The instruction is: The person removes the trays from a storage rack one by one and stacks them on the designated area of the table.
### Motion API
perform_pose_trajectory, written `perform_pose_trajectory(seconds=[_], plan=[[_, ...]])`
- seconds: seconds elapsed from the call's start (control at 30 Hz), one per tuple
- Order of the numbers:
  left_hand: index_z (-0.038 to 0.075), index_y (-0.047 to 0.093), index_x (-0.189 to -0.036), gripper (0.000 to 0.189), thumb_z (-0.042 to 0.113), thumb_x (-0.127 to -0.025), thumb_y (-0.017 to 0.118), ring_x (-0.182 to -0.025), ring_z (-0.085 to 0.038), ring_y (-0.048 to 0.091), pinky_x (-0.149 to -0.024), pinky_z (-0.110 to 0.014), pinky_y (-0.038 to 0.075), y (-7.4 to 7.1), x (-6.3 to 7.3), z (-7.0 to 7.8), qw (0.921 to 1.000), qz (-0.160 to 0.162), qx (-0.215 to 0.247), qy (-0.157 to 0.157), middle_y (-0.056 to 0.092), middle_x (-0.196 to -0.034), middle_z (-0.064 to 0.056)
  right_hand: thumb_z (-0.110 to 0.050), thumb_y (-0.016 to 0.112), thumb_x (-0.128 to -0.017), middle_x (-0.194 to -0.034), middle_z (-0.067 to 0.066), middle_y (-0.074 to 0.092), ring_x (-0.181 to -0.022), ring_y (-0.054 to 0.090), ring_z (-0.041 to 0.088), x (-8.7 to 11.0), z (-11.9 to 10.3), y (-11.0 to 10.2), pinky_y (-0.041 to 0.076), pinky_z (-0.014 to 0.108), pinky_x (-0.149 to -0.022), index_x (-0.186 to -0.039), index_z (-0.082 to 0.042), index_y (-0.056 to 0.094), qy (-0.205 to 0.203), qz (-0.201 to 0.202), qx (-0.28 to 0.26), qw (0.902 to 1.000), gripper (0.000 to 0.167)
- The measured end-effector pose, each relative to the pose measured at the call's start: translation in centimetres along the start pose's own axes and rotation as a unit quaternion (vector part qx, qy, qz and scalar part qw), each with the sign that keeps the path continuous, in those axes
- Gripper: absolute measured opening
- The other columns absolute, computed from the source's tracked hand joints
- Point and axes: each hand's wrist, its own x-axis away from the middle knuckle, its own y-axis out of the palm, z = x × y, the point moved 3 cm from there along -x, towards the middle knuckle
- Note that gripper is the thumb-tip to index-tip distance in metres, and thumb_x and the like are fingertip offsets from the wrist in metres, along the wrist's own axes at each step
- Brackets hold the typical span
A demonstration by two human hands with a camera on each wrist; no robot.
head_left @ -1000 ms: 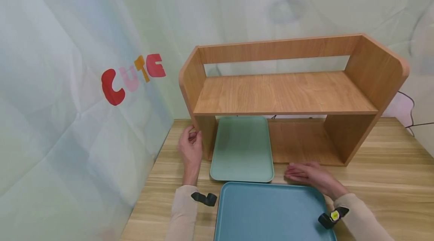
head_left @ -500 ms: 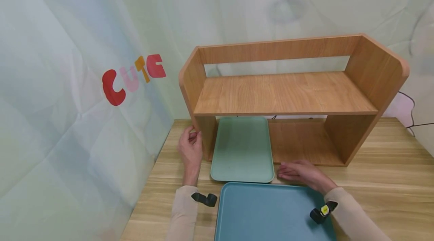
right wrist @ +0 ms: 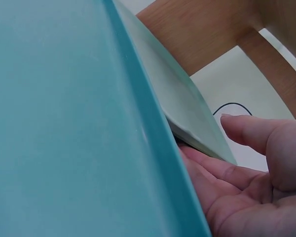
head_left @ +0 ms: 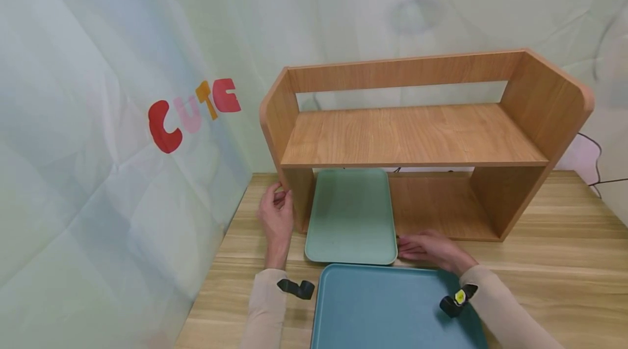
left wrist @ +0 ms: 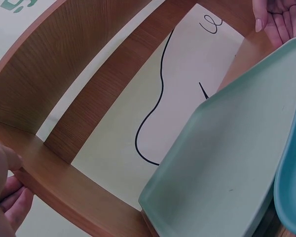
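My left hand (head_left: 277,217) grips the front edge of the left side panel of a two-tier wooden desk shelf (head_left: 417,133). In the left wrist view, its thumb and fingers lie on either side of that panel. A pale green tray (head_left: 350,218) lies in the left part of the lower tier, its front end sticking out past the shelf. At the tray's right front side is my right hand (head_left: 434,250). The right wrist view shows its fingers (right wrist: 227,170) extended with the tips beneath the green tray's rim, the thumb raised apart.
A larger blue tray (head_left: 399,305) lies in front of the green one, and my right forearm crosses above its right side. The shelf stands on a wood-grain table (head_left: 564,262). A pale cloth backdrop (head_left: 122,218) with coloured letters hangs at the left and behind.
My right hand has moved left, from a spot apart from the green tray to its right edge. The left hand, shelf and trays have stayed in place.
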Motion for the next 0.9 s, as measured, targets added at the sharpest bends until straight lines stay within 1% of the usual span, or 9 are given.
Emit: perform_pose_trajectory(seconds=[0.13,0.23,0.47,0.7,0.9], plan=[[0.003,0.064,-0.110,0.024,0.007,-0.087,0.067,-0.085,-0.027,0.068,-0.076,-0.034,0.060,0.0,0.0,-0.2,0.9999,-0.005,-0.003,-0.008,0.066,-0.097,-0.018,-0.021,0.049,-0.100,-0.108,0.013,0.070,-0.097,0.069,0.022,-0.3,0.0,0.4,0.057,0.035,-0.088,-0.128,0.012,0.050,0.000,0.002,0.008,1.0000,0.044],[0.003,0.064,-0.111,0.024,0.007,-0.087,0.067,-0.086,-0.027,0.068,-0.076,-0.034,0.060,-0.1,0.0,-0.2,0.9999,-0.007,-0.002,-0.011,0.066,-0.098,-0.018,-0.022,0.051,-0.099,-0.108,0.012,0.070,-0.096,0.069,0.022,-0.4,-0.1,0.7,0.057,0.035,-0.088,-0.128,0.010,0.052,0.003,0.010,0.015,0.9998,0.043],[0.003,0.063,-0.111,0.024,0.008,-0.088,0.066,-0.088,-0.027,0.067,-0.078,-0.034,0.060,-0.1,0.1,-0.1,0.9998,-0.012,0.005,-0.015,0.066,-0.100,-0.018,-0.021,0.053,-0.098,-0.099,0.007,0.071,-0.090,0.069,0.018,-0.7,-0.2,1.3,0.058,0.034,-0.086,-0.122,0.010,0.056,0.012,0.012,0.020,0.9997,0.039],[0.001,0.064,-0.109,0.023,0.006,-0.087,0.067,-0.085,-0.029,0.068,-0.076,-0.037,0.060,-0.2,0.2,0.0,1.0000,-0.003,0.009,-0.002,0.066,-0.097,-0.019,-0.020,0.056,-0.097,-0.099,0.008,0.069,-0.089,0.068,0.018,-0.8,-0.4,1.6,0.058,0.034,-0.085,-0.123,0.013,0.052,0.019,0.013,0.023,0.9995,0.042],[0.002,0.064,-0.109,0.023,0.006,-0.087,0.067,-0.085,-0.028,0.068,-0.076,-0.037,0.060,-0.1,0.1,0.0,1.0000,-0.004,0.008,0.001,0.066,-0.097,-0.018,-0.019,0.058,-0.096,-0.097,0.008,0.068,-0.087,0.067,0.018,-1.0,-0.1,1.6,0.059,0.033,-0.084,-0.119,0.012,0.054,0.023,0.021,0.031,0.9990,0.038]])
